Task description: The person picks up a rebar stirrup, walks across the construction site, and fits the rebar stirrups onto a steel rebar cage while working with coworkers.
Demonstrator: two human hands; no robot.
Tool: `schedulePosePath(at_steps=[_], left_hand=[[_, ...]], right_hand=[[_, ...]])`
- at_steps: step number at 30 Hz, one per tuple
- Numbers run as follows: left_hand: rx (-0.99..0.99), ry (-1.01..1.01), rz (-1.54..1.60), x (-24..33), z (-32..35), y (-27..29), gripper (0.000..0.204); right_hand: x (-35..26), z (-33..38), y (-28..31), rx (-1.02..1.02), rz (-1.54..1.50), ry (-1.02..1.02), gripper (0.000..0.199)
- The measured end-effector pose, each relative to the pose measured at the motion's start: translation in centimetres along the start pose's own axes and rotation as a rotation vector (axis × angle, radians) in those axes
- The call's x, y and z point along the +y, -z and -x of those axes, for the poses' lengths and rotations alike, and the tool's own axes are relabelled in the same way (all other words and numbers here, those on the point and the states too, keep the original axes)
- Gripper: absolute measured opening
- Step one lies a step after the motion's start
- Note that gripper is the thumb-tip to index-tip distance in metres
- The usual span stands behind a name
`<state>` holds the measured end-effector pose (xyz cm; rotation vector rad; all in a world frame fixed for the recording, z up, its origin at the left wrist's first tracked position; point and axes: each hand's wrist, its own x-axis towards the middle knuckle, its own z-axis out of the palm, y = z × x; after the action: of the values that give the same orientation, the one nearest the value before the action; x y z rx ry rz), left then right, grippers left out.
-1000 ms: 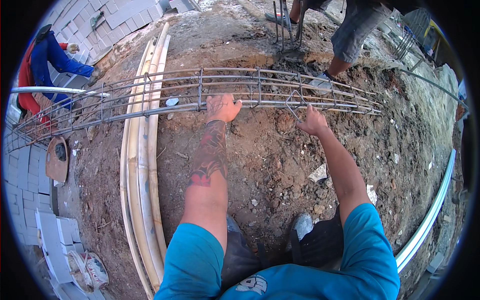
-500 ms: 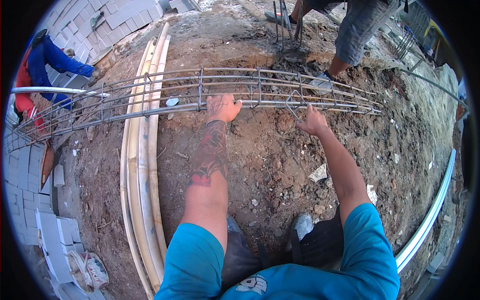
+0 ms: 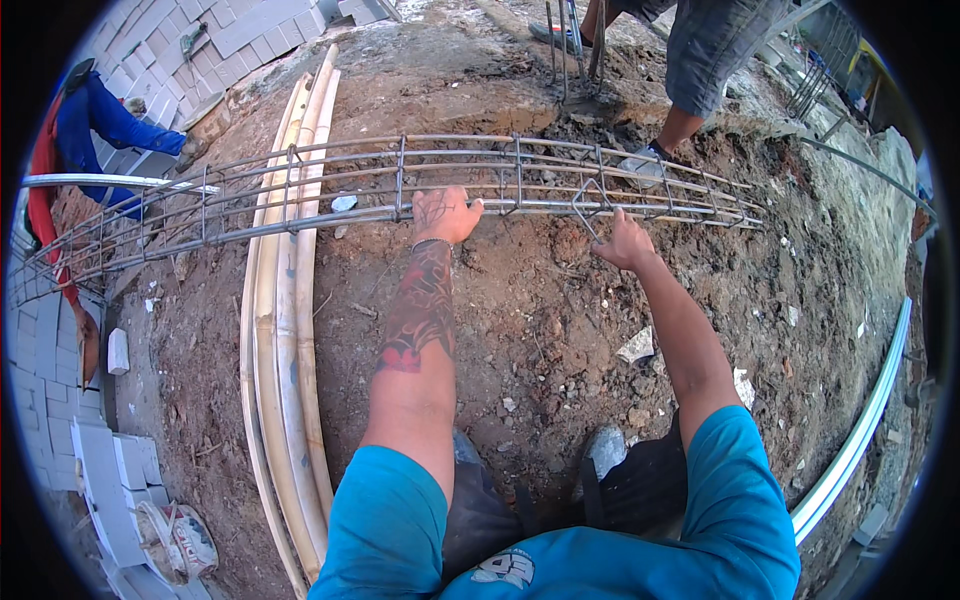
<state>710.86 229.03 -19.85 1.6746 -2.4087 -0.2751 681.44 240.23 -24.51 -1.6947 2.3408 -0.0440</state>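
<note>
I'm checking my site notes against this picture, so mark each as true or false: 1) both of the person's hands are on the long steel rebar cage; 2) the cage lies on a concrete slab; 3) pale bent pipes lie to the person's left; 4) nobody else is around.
1) True: the left hand grips a near bar of the long grey steel rebar cage, and the right hand holds a bent wire tie at it.
2) False: it lies on brown bare soil.
3) True: the pale cream bent pipes run alongside.
4) False: a person in grey shorts stands beyond the cage, and a person in blue is at far left.
</note>
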Motion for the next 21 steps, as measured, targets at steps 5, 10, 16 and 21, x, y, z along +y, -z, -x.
schedulePosePath(at_steps=[5, 10, 16, 21], left_hand=[[0.009, 0.0, -0.003, -0.05, 0.05, -0.03, 0.04], [-0.008, 0.007, -0.018, -0.01, 0.07, 0.06, 0.04], [0.013, -0.002, 0.004, -0.08, 0.13, -0.08, 0.041], [-0.003, 0.016, 0.01, -0.03, 0.04, -0.1, 0.041]], right_hand=[[-0.07, 0.02, 0.05, -0.008, -0.002, -0.007, 0.089], [-0.27, 0.18, 0.2, -0.015, 0.001, -0.013, 0.091], [-0.21, 0.49, 0.37, 0.009, 0.003, -0.003, 0.09], [-0.12, 0.56, 0.66, 0.001, 0.0, -0.005, 0.09]])
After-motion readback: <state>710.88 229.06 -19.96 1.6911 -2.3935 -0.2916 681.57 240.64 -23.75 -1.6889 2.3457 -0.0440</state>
